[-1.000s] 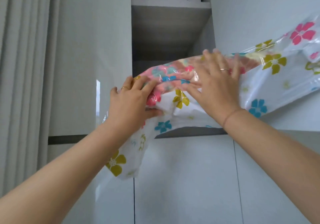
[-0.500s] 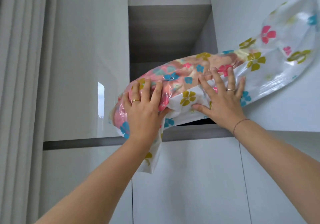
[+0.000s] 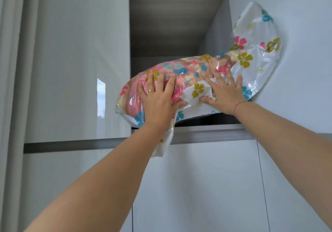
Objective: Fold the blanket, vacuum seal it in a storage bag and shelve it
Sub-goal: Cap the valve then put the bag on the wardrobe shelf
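Storage bag: clear plastic storage bag (image 3: 190, 70) printed with flowers, held slantwise across the mouth of the open cupboard compartment (image 3: 176, 21), left end low, right end higher
Blanket: pink patterned blanket (image 3: 132, 104) sealed inside, filling the bag's left and middle parts
Left end of bag: juts past the opening's left edge, in front of the glossy left door (image 3: 77, 61)
Right end of bag: flat loose plastic curves upward against the right door (image 3: 301, 61)
Bottom flap: a white corner of the bag hangs over the front edge of the shelf (image 3: 206, 130), in front of the lower doors (image 3: 197, 186)
Bag and shelf: a dark gap shows under the bag's right part; whether the bag touches the shelf cannot be told
Left hand: left hand (image 3: 158, 102) lies flat on the bulging left part, grip apart, fingers spread, thumb under the bulge
Right hand: right hand (image 3: 226, 93) presses the bag's middle, grip apart, fingers fanned, thumb on a white fold
Far left: grey curtain (image 3: 10, 88) hangs beside the cupboard
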